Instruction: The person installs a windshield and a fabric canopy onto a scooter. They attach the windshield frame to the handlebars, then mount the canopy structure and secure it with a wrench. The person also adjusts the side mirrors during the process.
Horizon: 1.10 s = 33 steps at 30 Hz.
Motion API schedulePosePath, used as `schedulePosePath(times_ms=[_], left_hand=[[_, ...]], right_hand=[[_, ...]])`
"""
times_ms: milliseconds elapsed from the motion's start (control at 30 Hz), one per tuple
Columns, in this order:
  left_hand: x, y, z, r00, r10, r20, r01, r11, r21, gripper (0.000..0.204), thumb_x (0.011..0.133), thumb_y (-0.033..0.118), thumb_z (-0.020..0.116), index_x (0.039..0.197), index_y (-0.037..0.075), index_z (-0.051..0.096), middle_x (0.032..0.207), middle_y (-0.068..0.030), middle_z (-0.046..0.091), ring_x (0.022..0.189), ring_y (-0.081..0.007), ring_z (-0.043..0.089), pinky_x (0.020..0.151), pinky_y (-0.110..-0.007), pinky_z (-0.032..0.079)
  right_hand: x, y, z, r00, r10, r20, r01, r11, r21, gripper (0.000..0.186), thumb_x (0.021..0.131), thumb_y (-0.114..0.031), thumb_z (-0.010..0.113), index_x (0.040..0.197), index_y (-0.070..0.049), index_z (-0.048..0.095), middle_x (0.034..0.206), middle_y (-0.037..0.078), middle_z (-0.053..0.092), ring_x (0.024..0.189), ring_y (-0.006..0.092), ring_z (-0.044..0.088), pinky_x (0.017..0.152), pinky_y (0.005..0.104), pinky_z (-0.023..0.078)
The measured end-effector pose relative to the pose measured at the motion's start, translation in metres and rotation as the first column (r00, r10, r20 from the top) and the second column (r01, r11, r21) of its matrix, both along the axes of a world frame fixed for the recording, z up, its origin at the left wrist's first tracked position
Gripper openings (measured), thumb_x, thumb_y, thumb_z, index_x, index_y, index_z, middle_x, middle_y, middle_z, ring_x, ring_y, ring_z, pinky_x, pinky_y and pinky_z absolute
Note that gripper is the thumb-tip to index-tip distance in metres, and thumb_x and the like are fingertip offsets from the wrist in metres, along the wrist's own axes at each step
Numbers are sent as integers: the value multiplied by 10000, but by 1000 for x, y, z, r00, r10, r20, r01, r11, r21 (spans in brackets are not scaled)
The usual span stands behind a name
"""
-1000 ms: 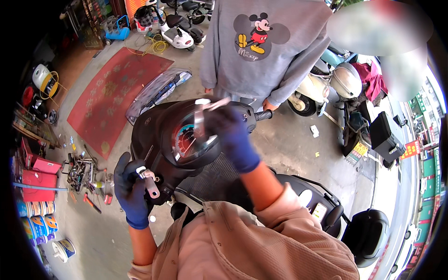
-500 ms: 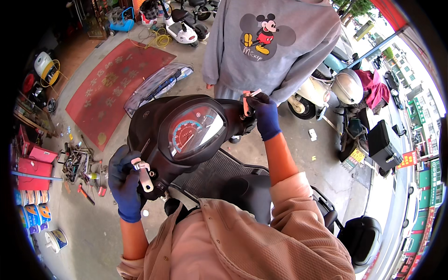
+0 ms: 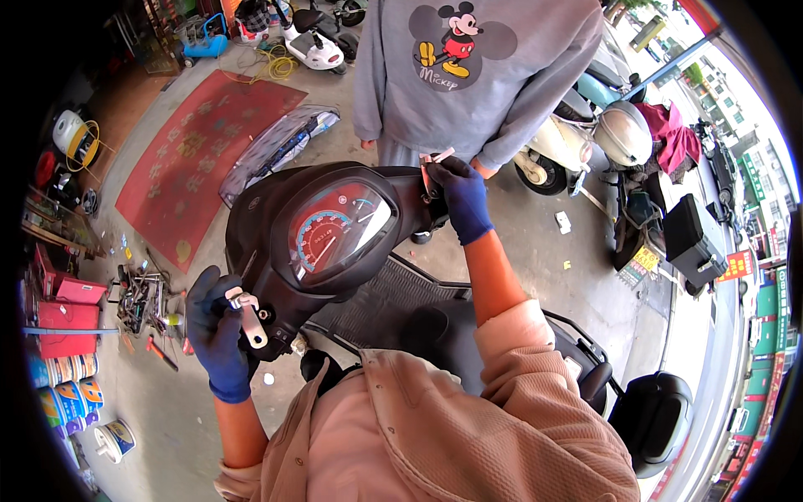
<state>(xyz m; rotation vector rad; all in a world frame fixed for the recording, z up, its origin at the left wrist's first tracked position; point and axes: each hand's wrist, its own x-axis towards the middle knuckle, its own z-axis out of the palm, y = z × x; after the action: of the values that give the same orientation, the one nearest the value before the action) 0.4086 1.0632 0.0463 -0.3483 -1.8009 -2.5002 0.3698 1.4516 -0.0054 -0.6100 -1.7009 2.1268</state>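
Observation:
A dark scooter with a round-ended instrument dial point(image 3: 339, 230) stands in front of me. At its left handlebar end, my left hand point(image 3: 216, 339), in a blue and black glove, pinches a silver metal bracket point(image 3: 253, 326) with a hole at its lower end. My right hand point(image 3: 465, 199), gloved alike, is closed at the right handlebar, its fingers on a similar pale metal bracket point(image 3: 427, 177). That bracket is partly hidden by the fingers, so I cannot tell whether it is attached.
A person in a grey sweatshirt point(image 3: 493, 84) stands just beyond the scooter. A red mat point(image 3: 196, 159) and a plastic-wrapped panel point(image 3: 280, 151) lie at the left, with scattered tools point(image 3: 142, 297) nearer. Parked scooters point(image 3: 560, 151) stand at the right.
The view has shifted slightly. Both hands stay at the handlebar ends, with the left fingers lifted and spread a little more around the bracket. The person opposite has leaned slightly.

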Motion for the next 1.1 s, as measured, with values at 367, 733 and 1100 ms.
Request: schedulePosePath(times_ms=[367,733,1100], left_hand=[[-2,-6,-6,1000,-11,-18,10,999,-38,495,821,-43,515,1311,-43,443,1100,-129,593,932,-164,563,857,-300,462],[-1,-2,-3,1000,1,4,-1,1000,-2,491,823,-49,509,1309,-45,443,1087,-123,595,928,-156,563,851,-297,463],[-1,-2,4,999,-9,36,7,999,48,499,804,-97,473,1300,-48,445,1089,-139,575,927,-154,542,846,-301,459]], right_hand=[[-5,2,-8,1000,-15,-16,15,1000,-24,185,871,-132,678,1025,-28,676,801,-17,634,639,59,564,560,228,477],[-3,1,-8,1000,1,-21,-2,1000,-12,204,875,-135,676,1038,-12,672,766,-13,617,597,61,530,529,235,451],[-5,-2,-10,999,-18,-48,17,1000,-8,217,861,-82,672,1063,-4,676,816,-8,649,633,47,544,558,210,442]])
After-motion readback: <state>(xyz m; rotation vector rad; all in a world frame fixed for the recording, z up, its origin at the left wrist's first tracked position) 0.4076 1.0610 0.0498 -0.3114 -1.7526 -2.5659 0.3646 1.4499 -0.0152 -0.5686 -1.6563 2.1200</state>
